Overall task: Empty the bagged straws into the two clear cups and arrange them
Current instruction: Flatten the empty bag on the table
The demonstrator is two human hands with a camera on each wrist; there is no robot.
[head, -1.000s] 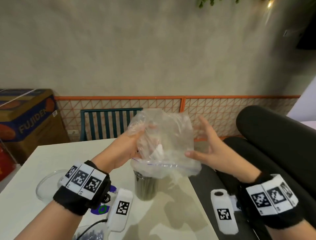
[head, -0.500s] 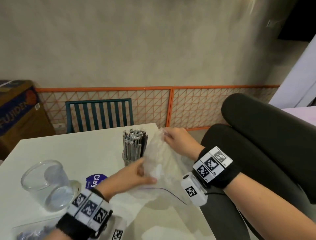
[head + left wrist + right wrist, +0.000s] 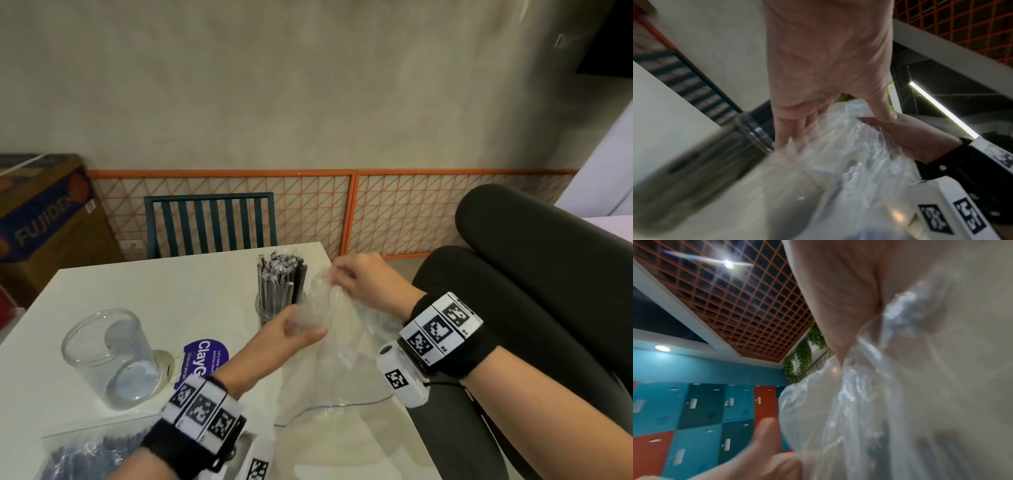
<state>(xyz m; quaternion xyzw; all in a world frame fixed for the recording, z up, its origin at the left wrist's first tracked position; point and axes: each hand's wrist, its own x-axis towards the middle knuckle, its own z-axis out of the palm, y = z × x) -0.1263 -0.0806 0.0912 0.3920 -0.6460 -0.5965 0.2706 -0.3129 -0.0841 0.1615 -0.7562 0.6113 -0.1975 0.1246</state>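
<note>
Item: emptied clear bag [image 3: 337,349], held above the bench [image 3: 144,294] at 3 o'clock of the straw-filled cup [image 3: 278,308]. Top corner is pinched by right hand [image 3: 356,277] fingers; left hand [image 3: 291,330] fingers are curled round its middle. Empty cup [image 3: 109,356] and full straw bag [image 3: 89,452] are located at 8 o'clock, nearer the left hand.

We read the head view as evenly lit and soft, the wall line bowing toward 3 and 9 o'clock. The white table [image 3: 144,308] carries faint shadows beside the empty cup [image 3: 109,356]. Left wrist view is smeared by motion at 8 o'clock; a ceiling strip light [image 3: 941,110] glares at 3. Right wrist view is blurred, with a ceiling spot lamp [image 3: 728,264] flaring at 11.
</note>
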